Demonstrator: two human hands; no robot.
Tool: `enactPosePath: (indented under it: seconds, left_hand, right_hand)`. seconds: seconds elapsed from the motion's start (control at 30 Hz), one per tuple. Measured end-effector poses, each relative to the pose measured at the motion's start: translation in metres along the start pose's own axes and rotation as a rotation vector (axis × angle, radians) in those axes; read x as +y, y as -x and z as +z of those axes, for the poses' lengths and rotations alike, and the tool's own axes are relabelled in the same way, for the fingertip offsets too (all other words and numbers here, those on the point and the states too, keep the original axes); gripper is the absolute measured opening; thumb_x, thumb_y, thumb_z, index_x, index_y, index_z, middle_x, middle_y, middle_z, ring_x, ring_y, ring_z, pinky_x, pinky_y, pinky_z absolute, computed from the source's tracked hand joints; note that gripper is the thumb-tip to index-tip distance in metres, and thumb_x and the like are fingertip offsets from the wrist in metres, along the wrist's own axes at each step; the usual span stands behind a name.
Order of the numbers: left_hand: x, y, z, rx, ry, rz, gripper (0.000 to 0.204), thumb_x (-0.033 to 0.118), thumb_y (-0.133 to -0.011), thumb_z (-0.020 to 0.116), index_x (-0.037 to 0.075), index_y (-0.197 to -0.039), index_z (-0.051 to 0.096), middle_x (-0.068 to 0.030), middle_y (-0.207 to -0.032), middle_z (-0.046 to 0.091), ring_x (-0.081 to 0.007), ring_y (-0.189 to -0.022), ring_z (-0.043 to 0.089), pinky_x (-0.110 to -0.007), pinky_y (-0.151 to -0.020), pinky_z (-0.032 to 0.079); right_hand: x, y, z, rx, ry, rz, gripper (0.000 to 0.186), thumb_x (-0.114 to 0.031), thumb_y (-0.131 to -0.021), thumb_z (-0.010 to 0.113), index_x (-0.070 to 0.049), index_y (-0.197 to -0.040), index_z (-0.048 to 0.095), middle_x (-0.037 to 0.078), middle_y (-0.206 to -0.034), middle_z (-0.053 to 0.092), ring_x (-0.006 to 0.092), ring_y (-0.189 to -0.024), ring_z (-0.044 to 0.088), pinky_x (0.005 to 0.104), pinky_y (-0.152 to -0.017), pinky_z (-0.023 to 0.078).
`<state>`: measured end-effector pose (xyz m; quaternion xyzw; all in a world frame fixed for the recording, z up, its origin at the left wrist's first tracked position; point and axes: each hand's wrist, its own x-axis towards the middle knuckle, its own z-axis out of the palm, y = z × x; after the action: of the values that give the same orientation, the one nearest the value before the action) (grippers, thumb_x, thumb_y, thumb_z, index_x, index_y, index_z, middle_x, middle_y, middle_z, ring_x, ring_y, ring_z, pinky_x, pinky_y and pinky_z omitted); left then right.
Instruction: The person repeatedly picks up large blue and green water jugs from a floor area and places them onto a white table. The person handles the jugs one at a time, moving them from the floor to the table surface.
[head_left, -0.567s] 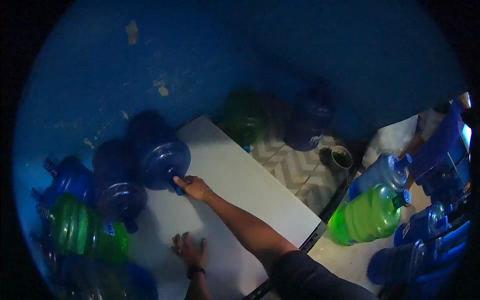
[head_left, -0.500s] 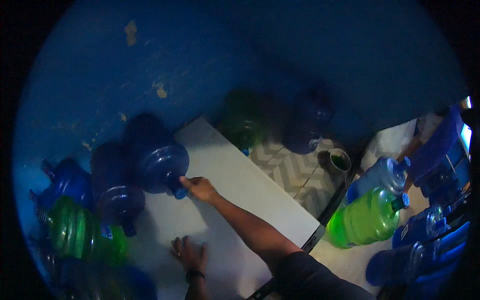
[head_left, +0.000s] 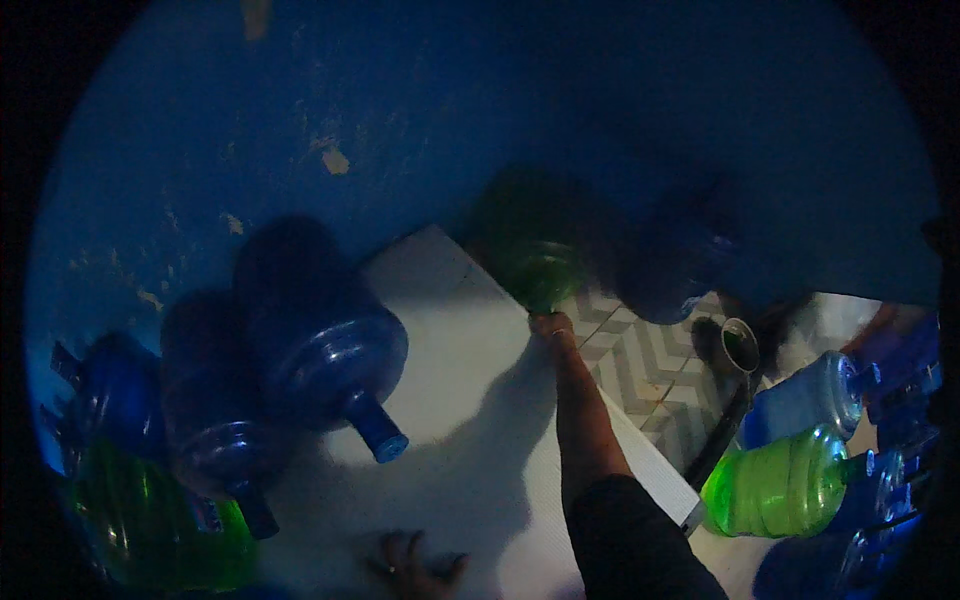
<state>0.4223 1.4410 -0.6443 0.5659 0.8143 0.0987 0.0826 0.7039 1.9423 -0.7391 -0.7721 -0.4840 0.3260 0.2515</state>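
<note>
My right hand (head_left: 552, 328) reaches over the white board (head_left: 400, 490) and is closed on the neck of a dim green water jug (head_left: 530, 230) beyond the board's far edge. My left hand (head_left: 415, 565) rests with spread fingers on the board at the bottom. A blue jug (head_left: 325, 345) stands on the board to the left, beside a darker blue jug (head_left: 220, 400). Behind these, at far left, are another blue jug (head_left: 120, 395) and a green jug (head_left: 150, 530).
A blue wall (head_left: 420, 90) backs the board. Past the board are a dark blue jug (head_left: 670, 260), chevron floor tiles (head_left: 635, 355) and a round container (head_left: 738, 340). Blue jugs (head_left: 800, 400) and a bright green one (head_left: 785, 485) crowd the right side.
My right hand has left the blue jug's neck and moved right and farther away to the green jug. The view has shifted, putting my left hand lower in the picture.
</note>
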Motion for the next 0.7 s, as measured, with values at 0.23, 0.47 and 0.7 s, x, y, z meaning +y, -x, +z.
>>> enactPosePath:
  seconds: [0.23, 0.47, 0.7]
  left_hand:
    - [-0.018, 0.006, 0.010, 0.062, 0.140, 0.085, 0.089, 0.061, -0.063, 0.087, 0.010, -0.131, 0.060, -0.0232, -0.149, 0.041, -0.0427, -0.148, 0.030, -0.075, -0.119, 0.007]
    - [0.017, -0.006, -0.044, 0.012, 0.127, 0.010, 0.089, 0.058, -0.064, 0.089, 0.011, -0.132, 0.058, -0.0210, -0.149, 0.041, -0.0406, -0.147, 0.031, -0.074, -0.119, 0.008]
    - [0.060, -0.005, -0.060, -0.010, 0.276, 0.019, 0.089, 0.057, -0.064, 0.090, 0.011, -0.133, 0.057, -0.0192, -0.149, 0.041, -0.0396, -0.147, 0.032, -0.075, -0.118, 0.009]
  right_hand:
    - [-0.005, 0.011, -0.002, 0.304, -0.299, -0.002, 0.068, -0.056, -0.090, 0.067, 0.008, -0.112, 0.066, 0.029, -0.104, 0.072, 0.0418, -0.101, 0.071, 0.0489, -0.090, 0.055]
    - [-0.039, 0.053, -0.024, 0.387, -0.404, 0.001, 0.062, -0.055, -0.094, 0.066, 0.005, -0.108, 0.068, 0.020, -0.093, 0.075, 0.0357, -0.089, 0.074, 0.0473, -0.083, 0.057]
    - [-0.074, -0.068, -0.152, 0.550, -0.538, -0.660, 0.088, -0.048, -0.093, 0.071, 0.000, -0.157, 0.034, 0.026, -0.121, 0.067, 0.0387, -0.102, 0.069, 0.0515, -0.087, 0.056]
